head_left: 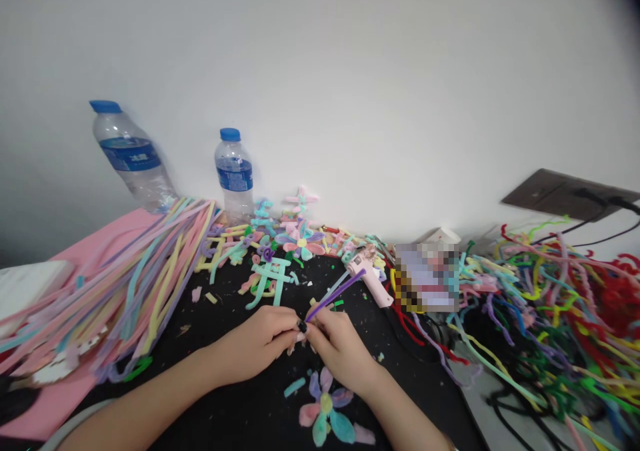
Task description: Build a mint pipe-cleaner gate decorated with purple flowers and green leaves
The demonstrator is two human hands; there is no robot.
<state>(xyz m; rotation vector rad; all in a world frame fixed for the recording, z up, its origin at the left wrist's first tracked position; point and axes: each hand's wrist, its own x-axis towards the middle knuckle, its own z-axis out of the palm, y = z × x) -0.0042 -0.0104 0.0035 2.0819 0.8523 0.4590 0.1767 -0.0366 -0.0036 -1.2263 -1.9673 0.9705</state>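
Note:
Between my two hands is a purple pipe cleaner (336, 295), its long free end slanting up to the right. My right hand (339, 344) pinches it near its lower end. The fingertips of my left hand (267, 338) are closed and meet the right ones at that same end; a small dark piece shows there, too small to name. Below the hands lies a pipe-cleaner flower (326, 404) with pastel petals and a yellow middle. A short blue piece (295, 388) rests beside it. Beyond my right hand sits a pink hot glue gun (373, 278).
Long pastel pipe cleaners (150, 271) lie in a bundle on the left, near two water bottles (235, 174). Finished pipe-cleaner shapes (270, 274) line the back of the black table. A colourful tangle (560, 318) fills the right, below a wall socket (565, 192) with plugged-in cables.

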